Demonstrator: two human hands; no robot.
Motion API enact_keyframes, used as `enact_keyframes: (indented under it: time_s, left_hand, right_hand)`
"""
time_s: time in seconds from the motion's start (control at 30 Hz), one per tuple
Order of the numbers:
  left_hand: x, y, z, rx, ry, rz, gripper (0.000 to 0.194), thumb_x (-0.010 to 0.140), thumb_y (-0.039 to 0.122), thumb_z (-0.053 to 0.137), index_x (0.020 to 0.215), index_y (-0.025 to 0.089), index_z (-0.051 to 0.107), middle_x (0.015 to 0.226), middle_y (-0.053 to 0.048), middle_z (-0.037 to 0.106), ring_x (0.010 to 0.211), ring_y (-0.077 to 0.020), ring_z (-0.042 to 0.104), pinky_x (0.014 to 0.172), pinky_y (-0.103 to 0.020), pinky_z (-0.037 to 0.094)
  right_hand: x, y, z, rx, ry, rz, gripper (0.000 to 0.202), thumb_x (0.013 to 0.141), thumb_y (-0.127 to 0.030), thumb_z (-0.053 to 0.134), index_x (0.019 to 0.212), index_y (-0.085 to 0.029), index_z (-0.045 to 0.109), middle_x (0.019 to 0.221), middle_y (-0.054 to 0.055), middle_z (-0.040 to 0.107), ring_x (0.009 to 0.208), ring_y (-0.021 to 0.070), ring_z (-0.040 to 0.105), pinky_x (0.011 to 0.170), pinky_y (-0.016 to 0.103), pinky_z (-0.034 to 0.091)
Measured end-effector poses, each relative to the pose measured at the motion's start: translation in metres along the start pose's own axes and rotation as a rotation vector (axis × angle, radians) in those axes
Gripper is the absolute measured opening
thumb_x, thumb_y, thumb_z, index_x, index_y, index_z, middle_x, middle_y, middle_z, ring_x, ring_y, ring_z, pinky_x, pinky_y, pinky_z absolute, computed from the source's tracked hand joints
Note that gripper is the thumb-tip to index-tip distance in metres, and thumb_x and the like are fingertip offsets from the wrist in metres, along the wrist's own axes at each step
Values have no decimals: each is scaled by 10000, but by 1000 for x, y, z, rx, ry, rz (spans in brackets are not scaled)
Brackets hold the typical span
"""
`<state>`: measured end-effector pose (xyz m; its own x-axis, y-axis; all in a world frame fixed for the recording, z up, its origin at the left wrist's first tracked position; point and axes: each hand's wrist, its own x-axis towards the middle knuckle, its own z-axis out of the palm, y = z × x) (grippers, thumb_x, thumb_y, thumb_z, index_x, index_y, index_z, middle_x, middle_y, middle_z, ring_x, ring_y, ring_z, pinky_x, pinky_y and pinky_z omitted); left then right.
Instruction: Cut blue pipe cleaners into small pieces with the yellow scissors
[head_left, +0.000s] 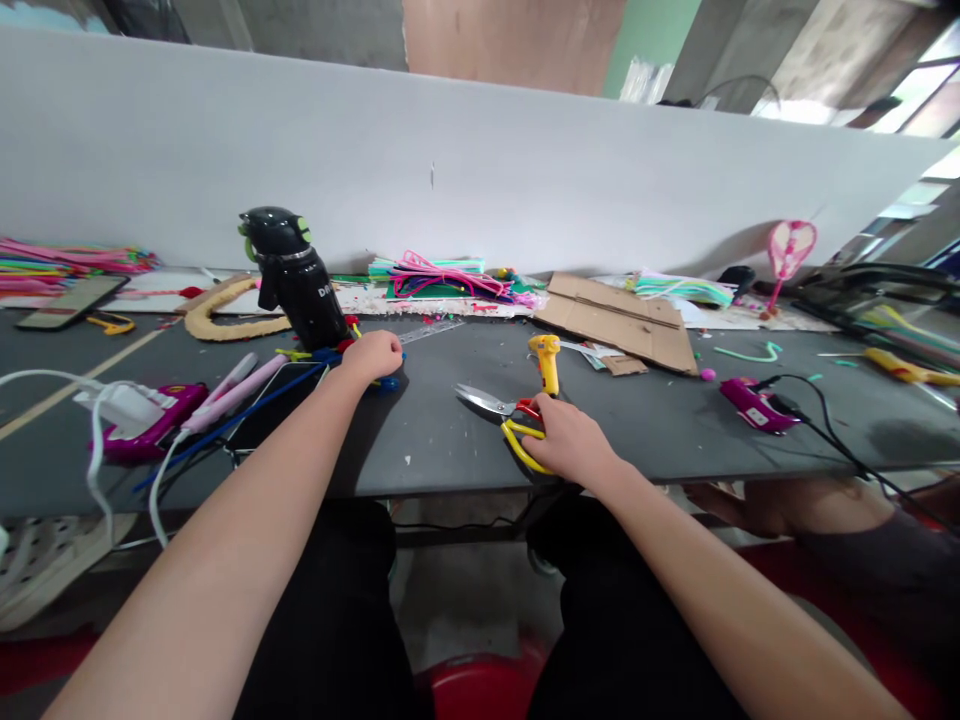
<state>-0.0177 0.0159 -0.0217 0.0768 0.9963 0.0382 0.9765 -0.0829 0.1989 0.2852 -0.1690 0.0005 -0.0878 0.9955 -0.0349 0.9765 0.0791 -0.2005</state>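
My left hand [373,357] is closed beside the black bottle [306,290], over a small bundle of blue, red and yellow pieces [388,383]; what its fingers hold is hidden. My right hand [568,438] is closed on the red and yellow handles of the scissors [517,425], near the table's front edge. The scissors' blades lie partly open and point left. Just behind this hand lies a yellow glue gun [547,362].
Cardboard [622,315] and pipe cleaner bundles [450,278] line the back by the white partition [450,180]. Magenta power strips [757,405] with cables are at both sides. A phone [274,410] lies under my left forearm. Another person's arm [795,505] is at right.
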Motion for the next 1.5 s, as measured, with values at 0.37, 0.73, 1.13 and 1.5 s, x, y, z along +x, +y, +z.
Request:
enact_keyframes:
  time_s: [0.37,0.73,1.13,1.5]
  left_hand:
    - [4,0,9,11,42,29,227,822,311,537,932,213,710,1078,-127,719,1023,-280,652,842,-336,499]
    - [-11,-4,-2,-194,94,41,295,805,246,584,1074,178,685,963,-72,754,875,-177,688,801,-244,508]
    - [-15,3,3,-202,109,6,242,763,269,623,919,184,787,953,-96,768,938,-244,689,851,-300,506]
    - [-54,12,-22,-314,149,91,268,743,391,670,844,162,764,818,-70,753,788,-209,674,713,-280,489]
  right_hand:
    - [-1,5,1,70,-32,0,223,764,-340,580,945,-224,523,957,65,679,814,224,626,588,279,335]
    - [5,12,4,242,-44,-39,257,755,-361,601,971,-224,567,885,44,680,735,180,593,600,259,372]
    - [6,18,5,315,-71,-51,261,739,-361,628,960,-224,600,867,27,683,732,171,592,642,260,408]
    - [10,20,4,376,-37,-41,272,719,-344,651,942,-193,614,841,29,661,706,153,571,630,257,411]
